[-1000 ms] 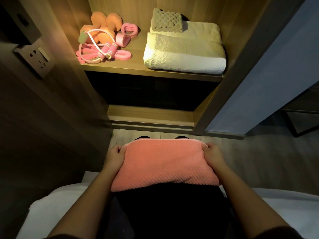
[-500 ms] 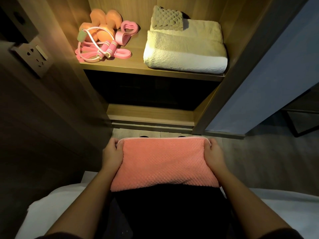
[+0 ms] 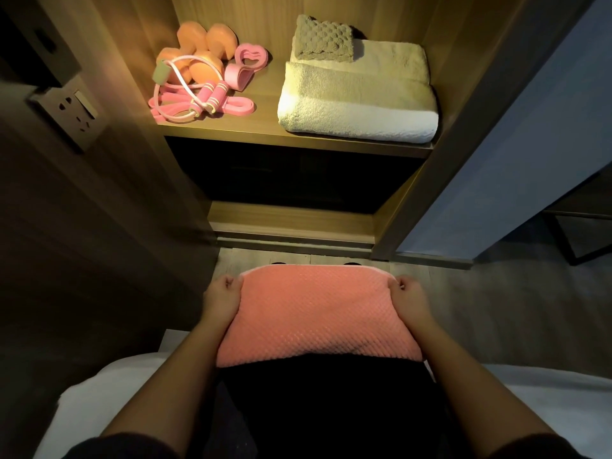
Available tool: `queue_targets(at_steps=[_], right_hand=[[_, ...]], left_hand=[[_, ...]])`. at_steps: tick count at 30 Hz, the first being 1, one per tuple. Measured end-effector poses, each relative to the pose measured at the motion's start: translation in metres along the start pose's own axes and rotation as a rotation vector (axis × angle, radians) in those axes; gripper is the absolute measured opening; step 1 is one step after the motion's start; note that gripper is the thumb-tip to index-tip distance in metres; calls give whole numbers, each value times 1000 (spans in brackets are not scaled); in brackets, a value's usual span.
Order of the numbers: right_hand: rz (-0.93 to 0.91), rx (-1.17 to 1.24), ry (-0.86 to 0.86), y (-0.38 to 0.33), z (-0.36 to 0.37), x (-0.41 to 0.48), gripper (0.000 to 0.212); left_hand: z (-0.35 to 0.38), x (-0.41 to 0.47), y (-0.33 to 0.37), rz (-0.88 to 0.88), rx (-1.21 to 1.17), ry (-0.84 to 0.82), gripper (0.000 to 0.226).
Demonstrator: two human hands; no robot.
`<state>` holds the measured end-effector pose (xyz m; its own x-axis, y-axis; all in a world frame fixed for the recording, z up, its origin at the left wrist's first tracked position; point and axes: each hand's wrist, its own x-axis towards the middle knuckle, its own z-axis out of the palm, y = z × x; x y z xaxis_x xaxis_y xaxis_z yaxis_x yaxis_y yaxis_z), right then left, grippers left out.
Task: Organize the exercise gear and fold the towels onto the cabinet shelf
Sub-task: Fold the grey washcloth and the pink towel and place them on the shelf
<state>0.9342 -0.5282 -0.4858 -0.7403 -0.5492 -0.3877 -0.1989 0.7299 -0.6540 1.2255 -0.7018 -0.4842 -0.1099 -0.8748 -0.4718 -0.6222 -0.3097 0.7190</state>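
Note:
A folded pink waffle towel [image 3: 318, 313] lies across my lap. My left hand [image 3: 220, 298] grips its far left corner and my right hand [image 3: 409, 298] grips its far right corner. On the lit cabinet shelf [image 3: 271, 135] sit orange dumbbells [image 3: 198, 51], a pink jump rope [image 3: 195, 101], a pink resistance band [image 3: 238, 109] and a pink heart-shaped grip ring [image 3: 251, 58] at the left. A folded cream and white towel [image 3: 357, 104] lies at the right, with a small folded grey towel [image 3: 323, 38] on top of it.
A wall socket plate [image 3: 71, 112] is at the left on the dark panel. A dark lower compartment [image 3: 291, 175] sits under the shelf. A blue-grey door [image 3: 516, 160] stands at the right. White bedding [image 3: 99, 402] lies on both sides of my legs.
The towel's far edge was pulled straight and then rounded again; both hands stayed on its far corners and shifted only slightly.

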Motion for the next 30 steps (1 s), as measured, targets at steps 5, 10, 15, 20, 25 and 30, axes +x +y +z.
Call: queue_targets(at_steps=[5,10,15,20,25,30], right_hand=[[93,-5,-78,-2,1,6,30],[147,46,-94,-4,-3,5,26],[402,179,-345,-6,-20,1,55],[474,498,-379,-14,-39,-5,33],[15,189,-114,-30,-24,-16,37],[-20,139,117,-20,-33,-5,31]], left_hand=[[4,5,-1,-85,16,-23,27],[4,2,3,-172,41,-34,27],[-6,-4,18,-432,-43,-234,51],[-14,-2,18,-353,-144,-214,48],[-1,-10,28,53,37,34,24],[-16,-11,31,130,-49,186,21]])
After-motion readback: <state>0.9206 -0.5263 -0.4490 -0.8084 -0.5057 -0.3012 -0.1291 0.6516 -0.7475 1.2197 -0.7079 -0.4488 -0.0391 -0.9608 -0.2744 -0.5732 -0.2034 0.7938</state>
